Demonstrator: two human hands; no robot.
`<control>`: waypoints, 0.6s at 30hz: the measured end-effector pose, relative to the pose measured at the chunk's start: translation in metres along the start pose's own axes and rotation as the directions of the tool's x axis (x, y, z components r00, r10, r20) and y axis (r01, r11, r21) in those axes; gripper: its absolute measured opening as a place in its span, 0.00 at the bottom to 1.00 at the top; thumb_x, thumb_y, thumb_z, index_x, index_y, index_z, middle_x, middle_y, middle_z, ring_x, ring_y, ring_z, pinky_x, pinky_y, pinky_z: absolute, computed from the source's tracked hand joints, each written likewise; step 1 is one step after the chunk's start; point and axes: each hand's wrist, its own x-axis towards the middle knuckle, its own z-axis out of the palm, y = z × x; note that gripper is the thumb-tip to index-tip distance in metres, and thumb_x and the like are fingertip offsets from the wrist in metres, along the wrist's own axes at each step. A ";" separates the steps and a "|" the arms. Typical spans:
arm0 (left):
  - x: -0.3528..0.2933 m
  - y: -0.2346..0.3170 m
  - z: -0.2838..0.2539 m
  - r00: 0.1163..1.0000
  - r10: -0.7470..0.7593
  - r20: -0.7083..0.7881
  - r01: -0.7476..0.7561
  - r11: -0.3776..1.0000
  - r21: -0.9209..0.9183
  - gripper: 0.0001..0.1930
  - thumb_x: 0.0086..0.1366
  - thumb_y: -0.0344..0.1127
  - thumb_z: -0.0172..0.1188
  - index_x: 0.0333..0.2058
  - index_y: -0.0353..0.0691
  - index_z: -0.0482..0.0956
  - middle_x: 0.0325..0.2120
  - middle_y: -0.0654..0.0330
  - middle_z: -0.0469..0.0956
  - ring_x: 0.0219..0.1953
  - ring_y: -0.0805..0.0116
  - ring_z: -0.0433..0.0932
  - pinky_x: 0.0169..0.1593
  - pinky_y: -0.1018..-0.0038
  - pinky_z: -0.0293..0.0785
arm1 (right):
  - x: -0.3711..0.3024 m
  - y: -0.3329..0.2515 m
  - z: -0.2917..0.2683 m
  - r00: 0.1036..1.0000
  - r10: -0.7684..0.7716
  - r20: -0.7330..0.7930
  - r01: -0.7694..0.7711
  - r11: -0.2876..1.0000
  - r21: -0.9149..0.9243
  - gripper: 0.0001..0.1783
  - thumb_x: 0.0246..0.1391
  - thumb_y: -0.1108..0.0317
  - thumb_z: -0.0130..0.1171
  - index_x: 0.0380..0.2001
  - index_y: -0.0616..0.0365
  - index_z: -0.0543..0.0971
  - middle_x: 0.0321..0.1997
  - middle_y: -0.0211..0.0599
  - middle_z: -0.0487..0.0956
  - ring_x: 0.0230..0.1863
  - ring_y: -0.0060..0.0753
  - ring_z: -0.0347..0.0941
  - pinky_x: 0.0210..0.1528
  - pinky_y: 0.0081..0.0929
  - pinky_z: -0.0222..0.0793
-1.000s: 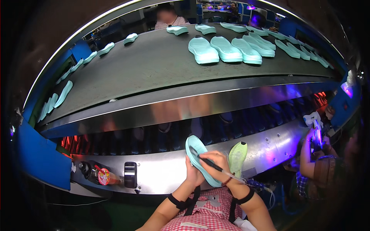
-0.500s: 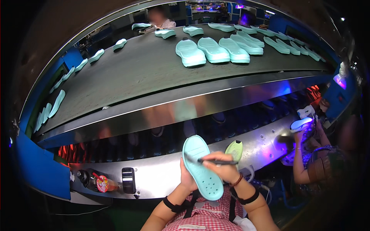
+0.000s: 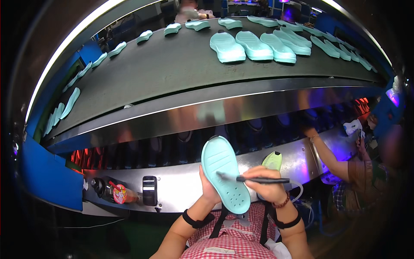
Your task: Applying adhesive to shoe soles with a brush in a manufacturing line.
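Observation:
My left hand (image 3: 208,186) is closed around the left edge of a pale turquoise shoe sole (image 3: 235,196), tilted upright in front of my apron. The sole has ridges in its upper half and a cluster of small holes near its lower end. In my right hand (image 3: 271,186) is a black-handled brush (image 3: 267,180), gripped like a pen. Its bristle tip lies against the middle of the sole's face. Just beyond my right hand, a yellow-green sole (image 3: 272,161) with a dark tip rests on the metal ledge (image 3: 172,181), partly hidden by that hand.
Many turquoise soles (image 3: 227,47) lie on a wide dark belt (image 3: 159,69) ahead. Below it runs a darker lower line carrying shoes. A bottle (image 3: 114,190) and a black phone-like object (image 3: 149,191) sit on the ledge at left. At right, a co-worker's arm (image 3: 330,155) reaches toward the lower line.
The brush is now held more level, its tip still on the sole. The co-worker's hand at right has moved to the lower line. Across the belt, another person's sole now lies on it.

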 end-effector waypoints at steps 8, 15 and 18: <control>-0.002 0.018 0.007 0.960 0.280 0.004 -0.280 0.959 0.052 0.48 0.49 0.76 0.21 0.45 0.34 0.66 0.33 0.47 0.72 0.32 0.54 0.72 0.39 0.61 0.70 | -0.003 -0.005 0.006 0.981 -0.163 0.106 0.179 0.969 -0.169 0.11 0.35 0.80 0.63 0.28 0.62 0.79 0.32 0.41 0.79 0.37 0.36 0.75 0.42 0.29 0.70; -0.002 0.034 0.020 0.881 0.467 0.073 -0.466 0.884 -0.027 0.50 0.47 0.78 0.20 0.48 0.37 0.65 0.32 0.45 0.73 0.31 0.51 0.74 0.37 0.58 0.71 | -0.010 -0.002 0.002 0.946 -0.100 0.308 0.139 0.985 -0.107 0.12 0.38 0.77 0.62 0.32 0.58 0.80 0.34 0.36 0.79 0.39 0.33 0.74 0.45 0.27 0.68; -0.001 0.038 0.027 0.842 0.529 0.112 -0.536 0.842 0.054 0.50 0.47 0.78 0.21 0.49 0.37 0.65 0.31 0.44 0.73 0.31 0.50 0.74 0.36 0.58 0.71 | -0.016 -0.001 0.004 0.944 -0.074 0.322 0.111 0.989 -0.097 0.11 0.39 0.77 0.63 0.31 0.57 0.80 0.35 0.35 0.79 0.40 0.33 0.74 0.45 0.26 0.68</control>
